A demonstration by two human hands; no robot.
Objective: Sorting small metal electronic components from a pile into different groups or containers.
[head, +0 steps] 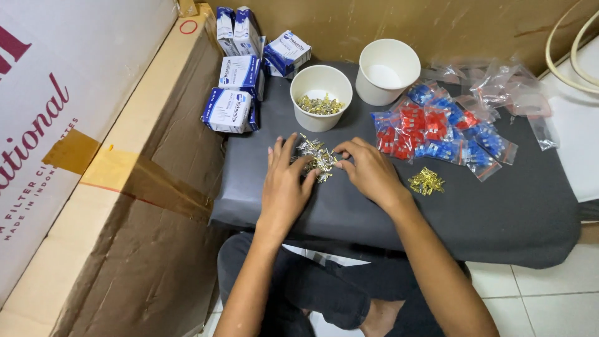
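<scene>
Head view: left hand flat, fingers spread over terminal pile on dark pad, gripping nothing. Right hand pinching at pile edge; actual grasp hard to tell. Risks: tiny terminals flicked off pad front edge, mixed with gold pile, or sleeve-free forearm knocking filled cup.

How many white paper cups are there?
2: the cup with brass pieces stands behind the hands, and the empty cup stands to its right, near the wall.
</scene>
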